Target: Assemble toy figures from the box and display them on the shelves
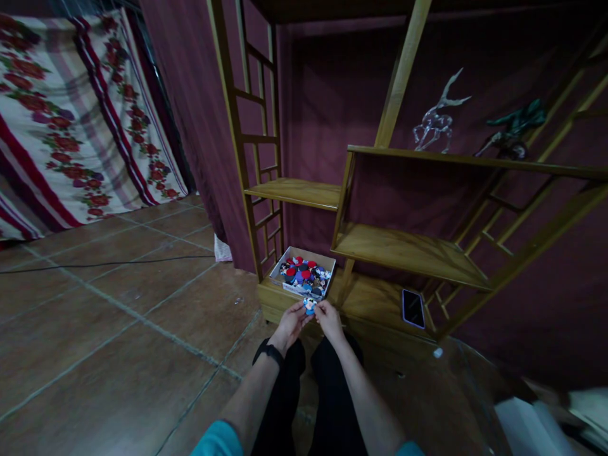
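A small blue and white figure piece (pixel 310 305) with a pinkish patch is held between my two hands, just in front of the box. My left hand (pixel 291 324) has its fingers closed on the piece's left side. From the right, my right hand (pixel 329 318) pinches the same piece's edge. What exactly the piece is I cannot make out at this size. Beyond my hands, a shallow white cardboard box (pixel 277 273) sits on the lowest shelf, filled with several small red, black, blue and white pieces (pixel 306 273).
The wooden shelf unit (pixel 394 253) rises ahead of my knees. A phone (pixel 413 309) lies on its bottom board to the right. A clear deer figurine (pixel 434 123) and a dark green figurine (pixel 515 126) stand higher up. A cable (pixel 118 263) crosses the tiled floor at left.
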Available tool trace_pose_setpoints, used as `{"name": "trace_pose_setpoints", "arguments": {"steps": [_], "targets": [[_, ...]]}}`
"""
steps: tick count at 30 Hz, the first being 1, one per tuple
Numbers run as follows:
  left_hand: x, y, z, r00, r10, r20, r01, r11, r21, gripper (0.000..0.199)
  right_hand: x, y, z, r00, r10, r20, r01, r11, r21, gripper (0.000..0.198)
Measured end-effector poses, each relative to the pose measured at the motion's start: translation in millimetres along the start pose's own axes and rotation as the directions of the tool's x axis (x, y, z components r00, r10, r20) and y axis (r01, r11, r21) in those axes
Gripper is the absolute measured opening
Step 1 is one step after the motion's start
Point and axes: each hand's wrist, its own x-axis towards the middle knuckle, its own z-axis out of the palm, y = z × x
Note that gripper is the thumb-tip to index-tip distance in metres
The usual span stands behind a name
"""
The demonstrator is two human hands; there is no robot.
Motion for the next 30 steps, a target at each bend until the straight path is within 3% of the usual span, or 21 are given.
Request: {"name": "trace_pose_setpoints", "arguments": {"steps": [4, 9, 15, 19, 23, 30], "targets": [[5, -4, -1, 1.0, -0.001, -0.017, 0.001, 1.0, -0.003, 0.019, 6, 5, 0, 0.999, 0.033, 0.005, -0.032, 0.999, -0.043, 0.019], [12, -11, -5, 0.997, 0.068, 0.045, -0.069, 0.997, 0.031, 0.029, 16, 15, 1, 0.984, 0.156, 0.082, -0.155, 0.988, -0.017, 0.02], [19, -17, -6, 0.967, 0.246, 0.062, -0.252, 0.904, 0.345, 0.036, 21, 18, 4, 0.971, 0.204, 0.122, -0.212, 0.976, 0.058, 0.02], [21, -13, -6, 0.942, 0.334, 0.043, -0.292, 0.746, 0.599, 0.033, 22, 16, 7, 0.968, 0.22, 0.122, -0.23, 0.97, 0.078, 0.022], [15, 0, -6, 0.919, 0.38, 0.103, -0.295, 0.492, 0.819, 0.034, 23, 10, 7, 0.96, 0.257, 0.112, -0.271, 0.953, 0.138, 0.027], [-3, 15, -2, 0.905, 0.379, 0.193, -0.236, 0.07, 0.969, 0.041, 21, -6, 2, 0.936, 0.274, 0.221, -0.333, 0.894, 0.299, 0.031]]}}
